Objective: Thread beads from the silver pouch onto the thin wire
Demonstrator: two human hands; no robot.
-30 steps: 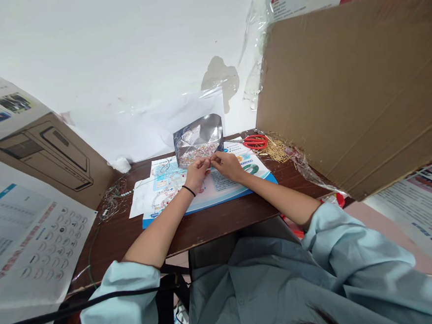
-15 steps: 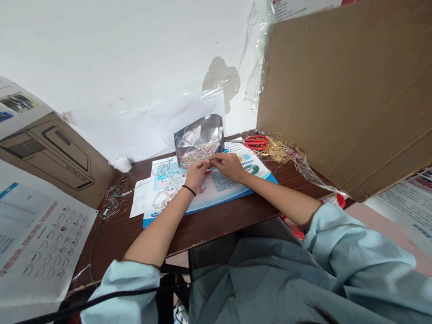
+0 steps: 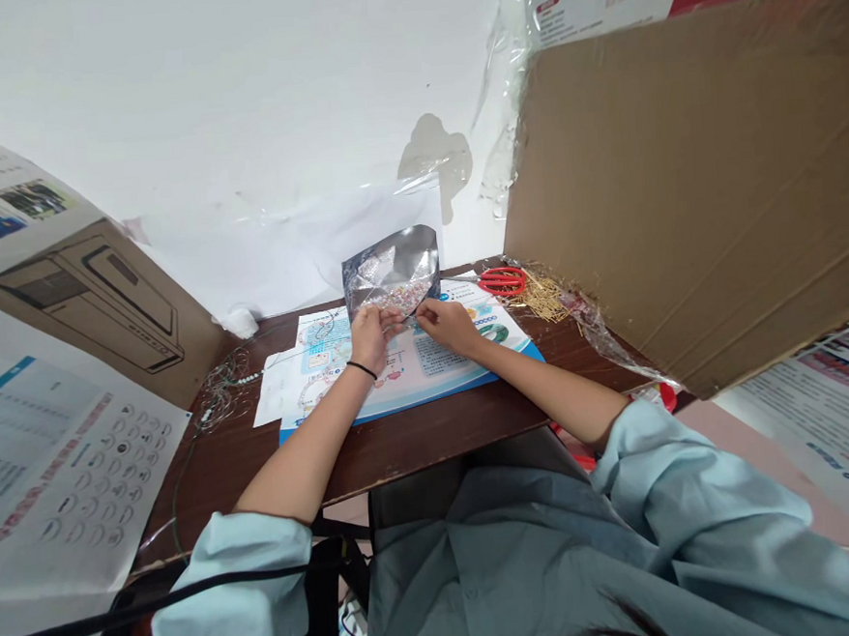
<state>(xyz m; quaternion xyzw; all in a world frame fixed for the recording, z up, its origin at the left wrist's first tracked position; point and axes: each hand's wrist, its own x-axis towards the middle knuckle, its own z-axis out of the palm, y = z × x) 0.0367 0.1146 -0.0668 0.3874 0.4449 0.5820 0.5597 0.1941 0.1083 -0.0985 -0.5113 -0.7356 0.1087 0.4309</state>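
At the front lower edge of a foil bag (image 3: 414,251) holding many small multicoloured beads (image 3: 403,298) is my left hand (image 3: 373,333), a dark band on its wrist. Its fingers stretch to the right, thumb and fingers apart. Just right of it, in front of the bag's right corner, my right hand (image 3: 448,324) is pinched closed. Whatever lies between its fingertips is too small to make out. A narrow gap separates the two hands. Beneath them lies a printed sheet (image 3: 442,360) with pictures of beaded bracelets.
Red-handled scissors (image 3: 501,281) and a pile of thin golden sticks (image 3: 543,298) lie to the right. Tangled clear cord (image 3: 220,390) with white beads is at the left. Cardboard boxes (image 3: 676,174) flank the brown table (image 3: 433,445); a white wall stands behind.
My left hand has moved left and slightly up, away from my right fingertips to the bag's front edge, and its fingers have spread. My right hand has barely moved.
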